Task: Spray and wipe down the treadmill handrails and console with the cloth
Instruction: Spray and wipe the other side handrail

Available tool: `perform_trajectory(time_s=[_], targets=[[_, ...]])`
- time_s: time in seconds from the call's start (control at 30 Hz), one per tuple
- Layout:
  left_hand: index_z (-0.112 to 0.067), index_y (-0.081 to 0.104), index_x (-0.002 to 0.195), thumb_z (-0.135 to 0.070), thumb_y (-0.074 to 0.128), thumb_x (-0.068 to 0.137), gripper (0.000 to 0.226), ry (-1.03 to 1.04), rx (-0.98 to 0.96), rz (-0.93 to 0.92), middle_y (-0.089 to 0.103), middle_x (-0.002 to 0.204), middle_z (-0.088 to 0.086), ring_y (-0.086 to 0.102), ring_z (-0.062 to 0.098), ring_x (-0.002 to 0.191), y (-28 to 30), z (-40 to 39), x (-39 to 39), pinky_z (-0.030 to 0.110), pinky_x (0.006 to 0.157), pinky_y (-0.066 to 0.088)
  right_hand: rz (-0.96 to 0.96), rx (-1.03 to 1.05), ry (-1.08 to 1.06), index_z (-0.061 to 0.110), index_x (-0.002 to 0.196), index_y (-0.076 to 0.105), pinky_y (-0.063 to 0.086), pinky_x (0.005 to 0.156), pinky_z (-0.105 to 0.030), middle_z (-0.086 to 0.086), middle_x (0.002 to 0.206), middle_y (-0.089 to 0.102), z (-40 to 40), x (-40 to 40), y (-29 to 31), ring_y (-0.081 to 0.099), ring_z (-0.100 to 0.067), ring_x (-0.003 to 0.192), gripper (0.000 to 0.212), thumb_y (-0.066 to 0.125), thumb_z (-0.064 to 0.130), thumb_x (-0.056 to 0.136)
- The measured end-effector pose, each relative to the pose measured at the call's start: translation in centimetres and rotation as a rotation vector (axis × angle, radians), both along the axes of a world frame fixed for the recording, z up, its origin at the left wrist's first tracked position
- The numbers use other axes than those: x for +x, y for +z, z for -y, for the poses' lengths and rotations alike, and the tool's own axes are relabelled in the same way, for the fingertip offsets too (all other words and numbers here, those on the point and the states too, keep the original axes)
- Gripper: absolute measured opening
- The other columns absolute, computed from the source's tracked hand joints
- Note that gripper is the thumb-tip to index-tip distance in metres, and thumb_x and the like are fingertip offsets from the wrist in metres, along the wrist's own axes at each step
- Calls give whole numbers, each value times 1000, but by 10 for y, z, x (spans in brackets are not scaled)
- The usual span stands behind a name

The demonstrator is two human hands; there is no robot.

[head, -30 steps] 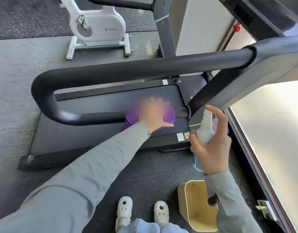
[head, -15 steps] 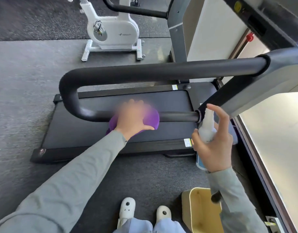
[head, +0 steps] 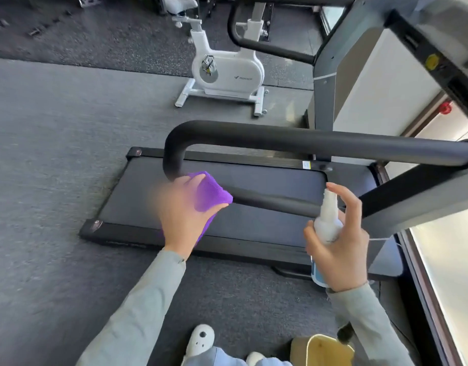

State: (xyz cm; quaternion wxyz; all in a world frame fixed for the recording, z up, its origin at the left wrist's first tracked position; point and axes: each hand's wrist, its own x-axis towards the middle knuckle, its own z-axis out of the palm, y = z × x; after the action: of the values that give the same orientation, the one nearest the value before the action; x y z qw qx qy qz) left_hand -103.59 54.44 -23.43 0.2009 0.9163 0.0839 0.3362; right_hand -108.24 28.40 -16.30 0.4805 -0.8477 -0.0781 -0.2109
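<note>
Presently, head view: left hand [head: 184, 215], motion-blurred, grips purple cloth [head: 210, 191] against lower handrail [head: 267, 198] near its bend. Right hand [head: 338, 247] grips spray bottle [head: 328, 220], forefinger over nozzle. Progress, judged: handrail wiping under way; console out of frame, seemingly left. Writing: exercise bike [head: 227, 72] logo, illegible.

A white exercise bike [head: 225, 72] stands on the grey floor [head: 55, 154], a yellow bin [head: 324, 351] near white shoes [head: 201, 339].
</note>
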Motion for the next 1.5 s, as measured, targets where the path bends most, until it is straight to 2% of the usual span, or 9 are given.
perform_trajectory(time_s=[0.2, 0.33, 0.43, 0.57, 0.67, 0.87, 1.03, 1.37, 1.5], targets=[[-30, 51, 131, -53, 81, 67, 75, 231, -741, 64, 51, 123, -7, 46, 14, 110, -2, 51, -7, 29, 87, 37, -25, -17, -6, 37, 127, 39, 52, 52, -48, -6, 90, 59, 4, -6, -8, 54, -31, 51, 73, 64, -11, 78], [-28, 52, 130, -59, 79, 66, 75, 420, -961, 248, 52, 124, -6, 49, 14, 116, -6, 66, -4, 24, 95, 38, -61, 0, -7, 40, 126, 39, 53, 54, -48, -9, 86, 62, 9, -12, -12, 57, -32, 53, 74, 65, -11, 78], [-22, 51, 131, -53, 81, 68, 76, 510, -1132, 313, 49, 122, -2, 52, 15, 115, -6, 73, 8, 15, 91, 36, -81, -10, -8, 39, 126, 39, 53, 52, -48, -9, 83, 61, 13, -11, -16, 56, -33, 51, 74, 64, -11, 78], [-15, 51, 130, -51, 80, 72, 74, 659, -1468, 380, 49, 119, 1, 59, 19, 107, 11, 78, 45, 27, 91, 49, -87, -31, 15, 40, 127, 38, 54, 54, -46, -9, 91, 61, 12, -7, -20, 57, -28, 54, 75, 65, -10, 78], [-18, 50, 132, -55, 79, 71, 77, 622, -1562, 374, 62, 117, -4, 64, 13, 98, 8, 76, 63, 22, 83, 50, -82, -50, 28, 42, 127, 37, 54, 54, -44, -6, 89, 60, 11, -3, -23, 58, -26, 53, 77, 67, -9, 78], [-28, 50, 125, -51, 81, 69, 68, 475, -1671, 250, 63, 98, -22, 60, -16, 72, -15, 89, 63, 2, 60, 43, -88, -25, 35, 45, 125, 37, 54, 56, -48, -12, 98, 63, 15, 8, -29, 60, -31, 59, 77, 66, -9, 78], [-21, 46, 130, -44, 81, 74, 70, 447, -1749, 194, 64, 98, -15, 65, -2, 79, -17, 132, 63, 21, 75, 52, -97, 16, 13, 44, 125, 38, 53, 54, -48, -14, 98, 64, 29, 7, -28, 61, -34, 55, 67, 65, 3, 79], [-28, 45, 115, -49, 81, 71, 61, 461, -1844, 62, 61, 94, -17, 61, -2, 76, -23, 229, 62, 17, 64, 44, -115, 34, -135, 32, 128, 42, 51, 50, -49, -11, 76, 57, 91, -18, -38, 54, -35, 51, 71, 65, -11, 77], [-26, 40, 119, -50, 80, 72, 66, 396, -1930, -65, 60, 97, -11, 60, 3, 78, -21, 302, 59, 23, 72, 46, -107, 85, -177, 32, 126, 43, 49, 44, -50, 6, 79, 59, 112, -30, -34, 52, -39, 46, 72, 64, -16, 76]])
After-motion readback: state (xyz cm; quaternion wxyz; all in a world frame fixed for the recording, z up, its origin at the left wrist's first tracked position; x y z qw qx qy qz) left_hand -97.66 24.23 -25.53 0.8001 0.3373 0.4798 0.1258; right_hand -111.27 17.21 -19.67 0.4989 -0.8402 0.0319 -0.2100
